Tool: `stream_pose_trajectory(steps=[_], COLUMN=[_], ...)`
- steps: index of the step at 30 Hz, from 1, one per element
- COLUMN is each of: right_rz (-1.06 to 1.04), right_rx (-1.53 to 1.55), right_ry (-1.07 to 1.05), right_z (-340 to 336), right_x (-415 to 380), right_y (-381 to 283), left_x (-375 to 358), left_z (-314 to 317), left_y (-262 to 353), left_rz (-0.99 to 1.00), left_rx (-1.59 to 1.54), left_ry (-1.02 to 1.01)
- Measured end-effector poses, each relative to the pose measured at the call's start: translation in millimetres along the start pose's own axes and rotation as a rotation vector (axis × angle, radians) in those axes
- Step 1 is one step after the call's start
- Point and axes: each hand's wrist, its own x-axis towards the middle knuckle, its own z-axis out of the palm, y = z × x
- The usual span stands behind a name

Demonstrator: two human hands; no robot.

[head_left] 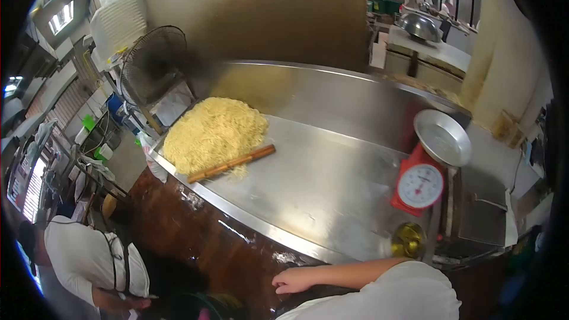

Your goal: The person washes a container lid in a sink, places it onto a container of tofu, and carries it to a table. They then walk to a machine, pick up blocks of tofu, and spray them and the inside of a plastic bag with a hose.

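Head view: only one hand [291, 280] shows, at about 6 o'clock by the steel table [332, 184] edge; its fingers curl under, grip undeterminable. Which hand: cannot tell. Other hand not visible. Forearm cut by white sleeve [391, 296]. Scale [419, 186] dial markings too small to read. Co-worker [89, 261] at 8 o'clock cropped by lens rim. Fan [155, 62] blurred.

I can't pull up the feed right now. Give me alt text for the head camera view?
A pile of yellow noodles lies on a steel table with a wooden stick against it. A red scale stands at the right end; one hand rests near the table's front edge, and another person bends at lower left.
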Motion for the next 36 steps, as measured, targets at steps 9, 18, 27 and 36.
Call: stream_pose_trajectory(steps=[9,18,27,36], right_rz=[0.014,0.037,-0.061,0.078], right_rx=[0.008,0.147,0.086,-0.022], right_ry=[0.035,0.012,-0.017,0.011], right_z=[-128.1,-257.4,-305.5,-401.1], right_x=[243.6,476.2,775.6,1046.0], right_y=[17.5,-28.0,-50.5,-113.3], left_x=[63.4,170.8,474.7,668.3], left_z=[-228.9,-420.0,-489.0,-715.0], left_y=[162.9,93.7,-57.8,-170.6], left_rz=[0.448,0.18,-0.146,-0.108], left_rx=[-0.481,-0.746,-0.655,-0.624], left_ry=[0.244,0.197,0.093,0.106])
